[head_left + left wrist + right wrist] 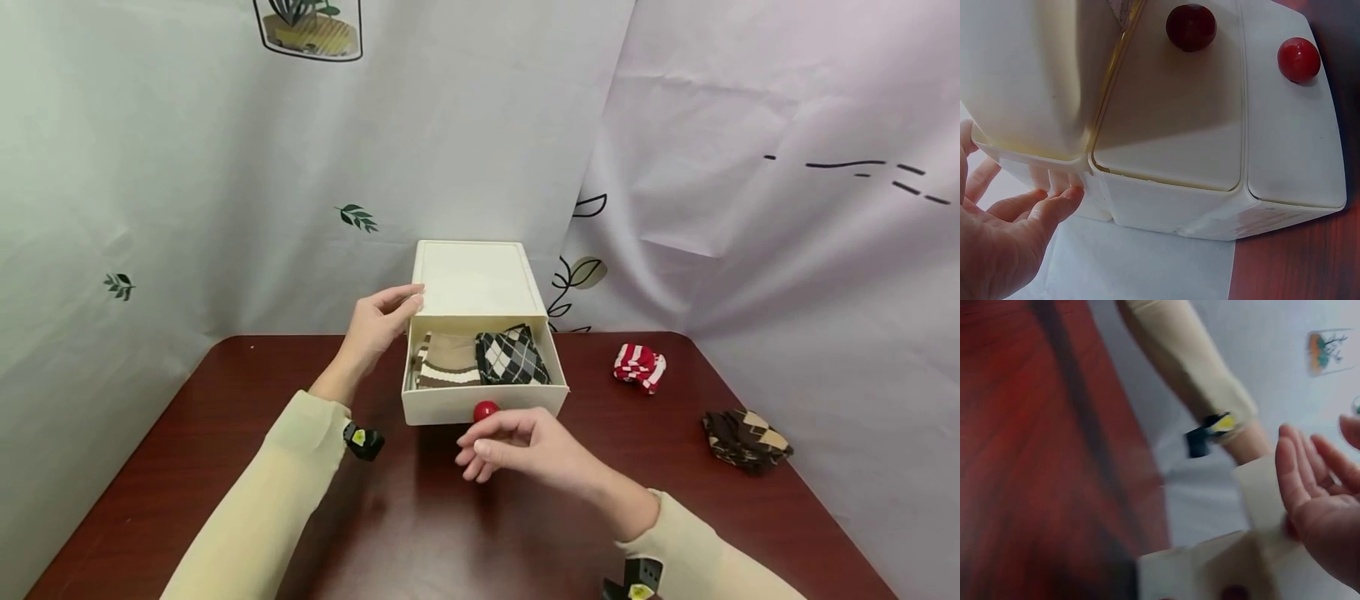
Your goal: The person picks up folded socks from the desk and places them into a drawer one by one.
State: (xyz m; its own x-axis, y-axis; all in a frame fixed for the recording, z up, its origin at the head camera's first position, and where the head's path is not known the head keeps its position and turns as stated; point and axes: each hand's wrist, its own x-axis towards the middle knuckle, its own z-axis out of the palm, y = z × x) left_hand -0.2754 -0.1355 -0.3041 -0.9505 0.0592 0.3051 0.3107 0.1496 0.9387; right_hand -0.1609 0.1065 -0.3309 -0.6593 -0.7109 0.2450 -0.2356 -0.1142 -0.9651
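Observation:
A white drawer cabinet (pixel 480 279) stands at the table's back, its top drawer (pixel 438 408) pulled out. Inside lie a folded beige sock (pixel 453 354) with brown and white stripes and a black argyle sock (pixel 513 358). My left hand (pixel 378 325) rests against the cabinet's upper left side; its fingertips (pixel 1072 194) touch the side wall in the left wrist view. Just in front of the drawer's red knob (pixel 484 408) is my right hand (pixel 532 450), fingers loosely bent and holding nothing. Two lower drawers carry red knobs (pixel 1299 60) too.
To the right of the cabinet lies a bundled red-and-white striped sock (pixel 639 367). A brown argyle sock bundle (pixel 747 440) sits near the right edge of the dark red table (pixel 225 433). A pale printed curtain (pixel 480 125) hangs behind.

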